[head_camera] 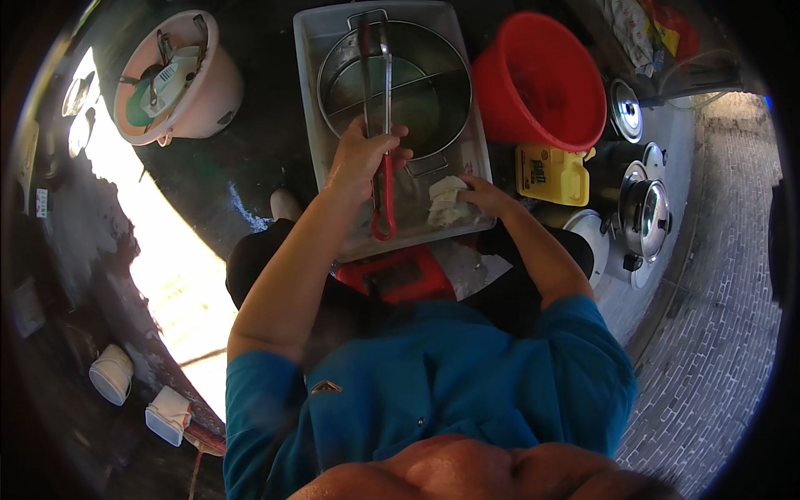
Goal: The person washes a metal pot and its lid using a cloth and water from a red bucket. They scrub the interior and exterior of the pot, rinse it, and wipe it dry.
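My left hand (369, 156) grips metal tongs (387, 181) with a red coated handle. Their long arms point away from me over a round steel pot (453, 115), which has a wire handle at each end and a divider across it. The pot sits inside a pale plastic tub (310, 106) in front of my knees. Near the tub's right front corner, my right hand (490, 197) holds a crumpled whitish cloth (446, 200) low in the tub, apart from the tongs. Greenish liquid seems to be in the pot.
A pink bucket (219, 94) of dishes and utensils stands at the left. Right of the tub are a red bucket (550, 75), a yellow jug (550, 176), and several metal pots (650, 219) and lids (625, 111). White containers (112, 375) lie at the lower left.
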